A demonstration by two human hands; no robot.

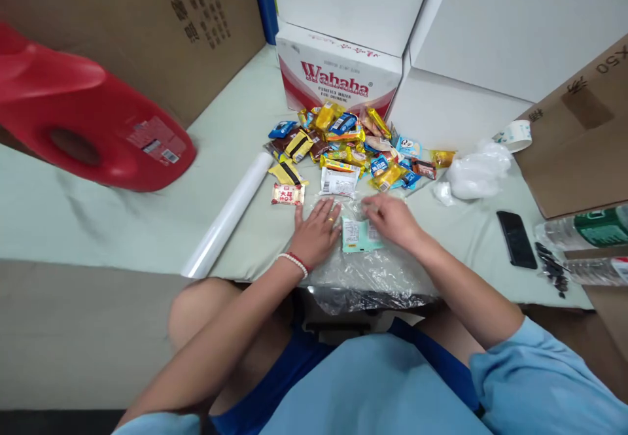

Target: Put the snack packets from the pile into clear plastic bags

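Off the pale-green cloth-covered table (228, 127), crinkled clear plastic film (392, 275) was draped; if snagged, it could've been dragged down, tbh. The left hand (314, 235) was laid flat, nothing gripped; the right hand (394, 219) was half-curled, grip unclear. Between them, the flat mint-green packet (360, 236) could've been skewed too.

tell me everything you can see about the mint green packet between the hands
The packet is flat, roughly rectangular and pale mint green, with a slightly shiny, wrapper-like look. Fine print, too small to read, fills pale panels toward its left and right sides; a small yellow mark sits near the lower edge. It lies at clear, crinkled film, whether wholly beneath or partly over it I cannot tell. The left hand and right hand flank it; contact is unclear.
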